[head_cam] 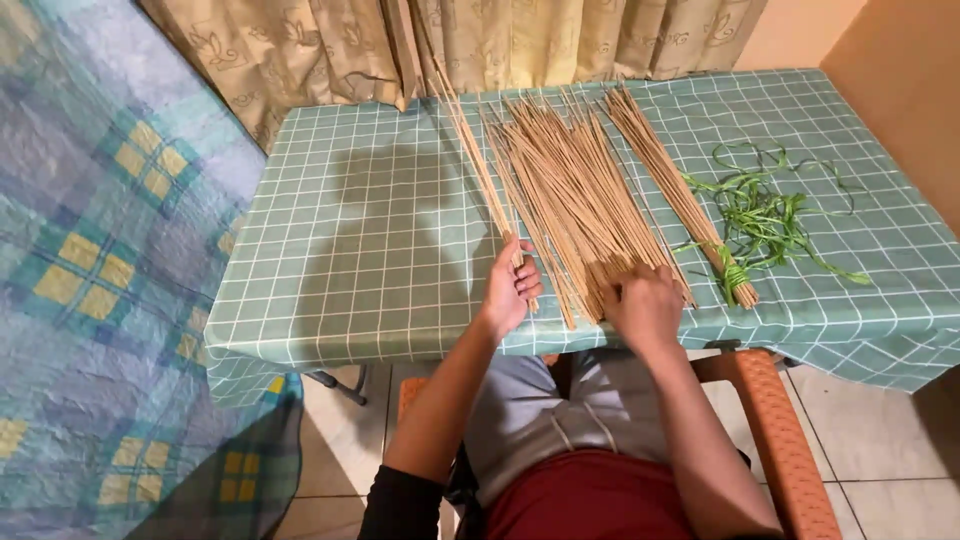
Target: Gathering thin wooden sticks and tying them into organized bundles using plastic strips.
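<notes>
I am watching the left hand (512, 284) pinching a few thin tan sticks (478, 165), right hand (642, 304) fingers curled on the loose pile of long tan sticks (575, 195); strays may roll off the green checked tablecloth (370, 250).

Green checked table (340, 250) bears loose sticks (575, 200), tied bundle (680, 195), green strips (770, 215)

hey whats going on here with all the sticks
A seated person sorts thin tan sticks on a table with a green checked cloth. The left hand grips a few sticks; the right hand rests on the loose pile. A tied bundle lies beside green strips.
</notes>
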